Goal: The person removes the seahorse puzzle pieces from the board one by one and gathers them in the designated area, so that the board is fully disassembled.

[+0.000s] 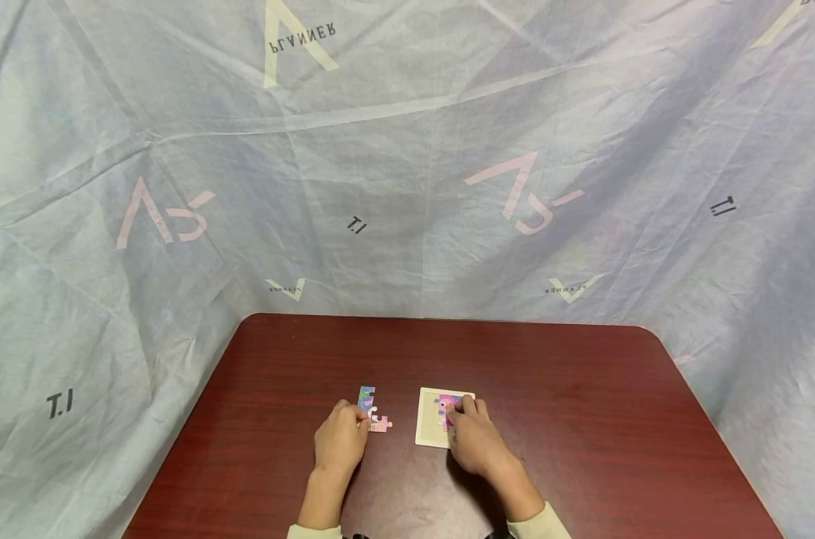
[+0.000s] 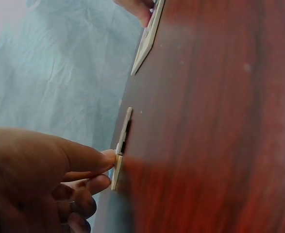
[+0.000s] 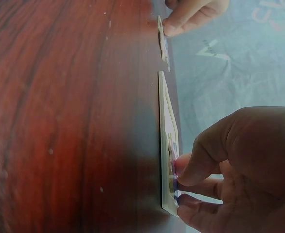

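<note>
On the left side, my left hand [image 1: 340,440] pinches the near left part of an L-shaped run of joined jigsaw puzzle pieces [image 1: 382,425], blue and pink on top. The left wrist view shows thumb and fingertips at the edge of these thin wooden pieces [image 2: 125,128]. To the right lies a pale square puzzle tray [image 1: 426,434] holding pink and purple jigsaw pieces [image 1: 442,404] along its right side. My right hand [image 1: 477,440] holds those pieces between thumb and fingers, seen edge-on inside the tray [image 3: 162,126]; its fingers partly hide them.
Both the tray and the loose run lie on a dark red wooden table [image 1: 582,419], with a strip of tabletop between them. A grey printed cloth [image 1: 407,187] hangs behind the table and along its sides.
</note>
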Tool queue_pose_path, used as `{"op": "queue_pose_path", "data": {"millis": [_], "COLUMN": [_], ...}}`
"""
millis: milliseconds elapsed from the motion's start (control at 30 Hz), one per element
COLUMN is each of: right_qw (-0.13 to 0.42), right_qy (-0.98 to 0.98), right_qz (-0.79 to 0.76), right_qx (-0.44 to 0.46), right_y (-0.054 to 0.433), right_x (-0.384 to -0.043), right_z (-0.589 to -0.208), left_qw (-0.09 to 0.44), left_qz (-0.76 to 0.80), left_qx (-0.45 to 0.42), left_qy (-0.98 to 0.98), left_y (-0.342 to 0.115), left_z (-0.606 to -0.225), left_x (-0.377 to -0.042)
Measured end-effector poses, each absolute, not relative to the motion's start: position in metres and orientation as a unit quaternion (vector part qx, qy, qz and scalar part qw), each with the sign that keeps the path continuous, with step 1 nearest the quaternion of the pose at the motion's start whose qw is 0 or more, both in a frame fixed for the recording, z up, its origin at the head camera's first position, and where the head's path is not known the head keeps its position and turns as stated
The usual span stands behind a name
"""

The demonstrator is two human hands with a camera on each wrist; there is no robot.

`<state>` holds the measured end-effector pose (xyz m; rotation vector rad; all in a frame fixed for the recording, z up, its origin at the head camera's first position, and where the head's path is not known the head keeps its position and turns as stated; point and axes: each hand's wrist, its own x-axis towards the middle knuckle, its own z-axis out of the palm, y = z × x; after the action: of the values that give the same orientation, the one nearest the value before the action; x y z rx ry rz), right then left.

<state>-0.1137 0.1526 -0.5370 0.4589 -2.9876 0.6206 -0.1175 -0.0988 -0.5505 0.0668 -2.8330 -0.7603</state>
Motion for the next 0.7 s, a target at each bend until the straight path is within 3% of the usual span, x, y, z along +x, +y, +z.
{"op": "queue_pose_path", "data": {"millis": [700], "right_qw": [0.038], "right_qy": [-0.966], "right_qz": [0.208], "right_qx": [0.149], "right_y": [0.1529], "right_x": [-0.1141], "right_z": [-0.5398], "left_qw": [0.121], "left_qz": [-0.259], "left_qx": [0.039], "left_qy": [-0.958], "left_y": [-0.0974], "left_z": [-0.5531], "left_x": [-0.1189]}}
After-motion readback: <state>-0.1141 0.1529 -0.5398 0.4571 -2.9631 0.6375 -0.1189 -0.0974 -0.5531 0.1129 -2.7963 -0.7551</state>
